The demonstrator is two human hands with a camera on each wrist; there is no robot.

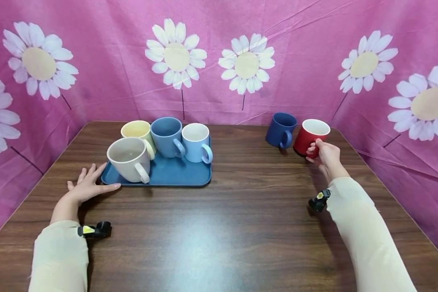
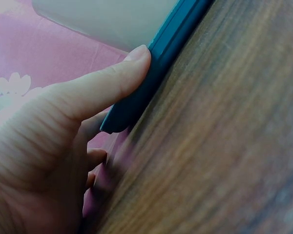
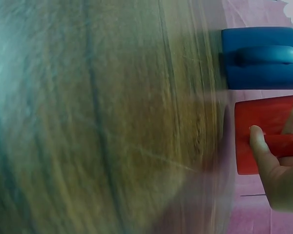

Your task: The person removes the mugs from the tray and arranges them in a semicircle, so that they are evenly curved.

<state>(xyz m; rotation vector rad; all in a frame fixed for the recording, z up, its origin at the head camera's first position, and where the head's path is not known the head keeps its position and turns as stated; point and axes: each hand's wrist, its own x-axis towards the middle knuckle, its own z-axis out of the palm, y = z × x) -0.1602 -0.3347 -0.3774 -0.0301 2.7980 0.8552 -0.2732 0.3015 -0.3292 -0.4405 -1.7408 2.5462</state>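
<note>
On the right, my right hand [image 1: 328, 156] holds a red mug [image 1: 303, 140] by its handle, with the mug's white inside facing up. Its base is close over the tabletop, and the right wrist view shows the thumb beside the red handle [image 3: 284, 145]. A dark blue mug [image 1: 277, 132] stands just left of it. My left hand [image 1: 87, 187] spreads around the near left corner of a blue tray [image 1: 179, 172], the thumb [image 2: 122, 80] against its rim. A large off-white mug [image 1: 125, 162] stands on the tray nearest that hand.
Behind it on the tray are a yellow mug [image 1: 136, 129], a grey-blue mug [image 1: 164, 140] and a light blue mug [image 1: 192, 146], handles toward the near right. The brown wooden table [image 1: 248, 194] ends at a pink flowered cloth [image 1: 211, 101] at the back and sides.
</note>
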